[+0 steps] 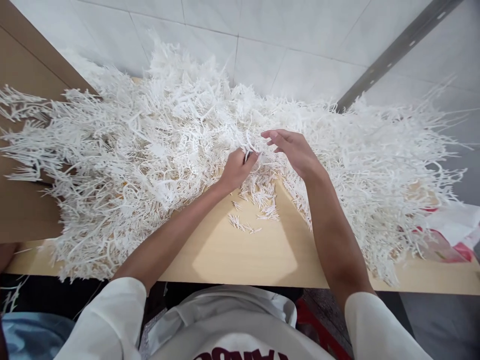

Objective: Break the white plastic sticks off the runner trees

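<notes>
A broad heap of white branching plastic strands [180, 115] covers much of the table. My left hand [236, 170] is closed at the heap's front edge, with a small dark thing and a white strand showing at its fingers; what it grips is not clear. To its right, my right hand [290, 147] hovers over the strands with fingers apart and nothing visible in them. Short white plastic pieces [267, 200] lie loose on the wooden tabletop [243, 257] below my hands.
A cardboard box [28, 200] stands at the left, with strands spilling against it. A tiled wall [300, 35] and a slotted metal post [393, 57] rise behind the heap. At the right edge lies a pink and white plastic bag [450, 232].
</notes>
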`<state>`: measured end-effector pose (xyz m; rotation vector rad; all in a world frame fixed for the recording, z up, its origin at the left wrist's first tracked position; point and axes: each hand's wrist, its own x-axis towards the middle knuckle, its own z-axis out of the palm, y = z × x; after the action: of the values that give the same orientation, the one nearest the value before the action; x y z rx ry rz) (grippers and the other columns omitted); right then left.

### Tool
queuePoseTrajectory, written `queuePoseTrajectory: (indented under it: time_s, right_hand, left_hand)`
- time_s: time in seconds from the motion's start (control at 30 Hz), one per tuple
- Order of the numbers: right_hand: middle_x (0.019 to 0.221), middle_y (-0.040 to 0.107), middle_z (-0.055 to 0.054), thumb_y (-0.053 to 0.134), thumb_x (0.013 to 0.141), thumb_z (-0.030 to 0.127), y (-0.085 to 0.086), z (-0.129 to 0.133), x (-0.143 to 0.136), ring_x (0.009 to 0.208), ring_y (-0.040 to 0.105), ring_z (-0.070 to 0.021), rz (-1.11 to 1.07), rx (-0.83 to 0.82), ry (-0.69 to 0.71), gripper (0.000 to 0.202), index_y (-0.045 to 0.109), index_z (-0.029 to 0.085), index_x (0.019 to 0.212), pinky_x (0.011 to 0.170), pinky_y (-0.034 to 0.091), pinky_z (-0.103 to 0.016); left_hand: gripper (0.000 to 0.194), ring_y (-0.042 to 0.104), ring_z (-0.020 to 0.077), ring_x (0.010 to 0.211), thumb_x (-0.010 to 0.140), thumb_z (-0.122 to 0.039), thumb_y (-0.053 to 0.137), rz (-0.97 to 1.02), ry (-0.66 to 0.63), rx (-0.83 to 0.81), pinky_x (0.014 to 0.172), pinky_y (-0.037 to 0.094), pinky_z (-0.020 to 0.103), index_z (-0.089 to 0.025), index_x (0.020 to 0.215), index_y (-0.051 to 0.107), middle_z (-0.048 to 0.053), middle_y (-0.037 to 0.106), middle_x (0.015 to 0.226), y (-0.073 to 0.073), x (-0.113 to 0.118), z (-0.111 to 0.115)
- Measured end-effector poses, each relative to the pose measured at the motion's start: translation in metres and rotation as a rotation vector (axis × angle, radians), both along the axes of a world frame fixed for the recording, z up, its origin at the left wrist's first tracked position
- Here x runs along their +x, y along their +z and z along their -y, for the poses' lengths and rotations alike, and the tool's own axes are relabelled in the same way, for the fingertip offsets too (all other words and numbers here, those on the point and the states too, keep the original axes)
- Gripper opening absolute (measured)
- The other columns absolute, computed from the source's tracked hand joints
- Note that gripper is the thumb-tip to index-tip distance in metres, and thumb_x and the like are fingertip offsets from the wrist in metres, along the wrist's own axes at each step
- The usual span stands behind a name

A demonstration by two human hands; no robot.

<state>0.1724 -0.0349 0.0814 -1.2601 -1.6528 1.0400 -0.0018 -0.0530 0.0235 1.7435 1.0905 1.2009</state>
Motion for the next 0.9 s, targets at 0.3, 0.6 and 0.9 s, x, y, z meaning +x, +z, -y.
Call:
queuePoseTrajectory:
  time_s: [0.3, 0.6, 0.9]
  right_hand:
    - [0.072, 0.062, 0.001, 0.064, 0.086, 0.040, 0.011, 0.012, -0.007, 0.066, 0.053, -0.0109, 0.397, 0.071, 0.213, 0.020, 0.059, 0.021, 0.083, 0.062, 0.038, -0.027]
    - [0.056, 0.056, 0.005, 0.050, 0.084, 0.022, 0.008, 0.014, -0.006, 0.050, 0.043, -0.0081, 0.532, -0.072, 0.295, 0.015, 0.049, 0.022, 0.069, 0.053, 0.030, -0.026]
    - [0.046, 0.030, 0.007, 0.054, 0.067, 0.010, 0.010, 0.013, -0.006, 0.052, 0.021, -0.0068, 0.708, 0.072, 0.286, 0.026, 0.035, 0.019, 0.052, 0.054, 0.020, -0.028]
  left_hand:
    - [0.020, 0.052, 0.0146, 0.071, 0.092, -0.032, 0.048, -0.221, 0.004, 0.200, 0.068, 0.038, 0.030, -0.020, 0.077, 0.055, 0.002, 0.060, 0.075, -0.007, -0.006, -0.004]
    - [0.020, 0.060, 0.0190, 0.078, 0.095, -0.030, 0.045, -0.479, 0.061, 0.328, 0.070, 0.042, 0.032, -0.020, 0.082, 0.058, 0.006, 0.066, 0.084, -0.027, -0.005, -0.005]
    - [0.023, 0.064, 0.0205, 0.085, 0.095, -0.033, 0.049, -0.591, 0.053, 0.439, 0.076, 0.046, 0.032, -0.017, 0.090, 0.065, 0.010, 0.071, 0.094, -0.029, -0.002, -0.002]
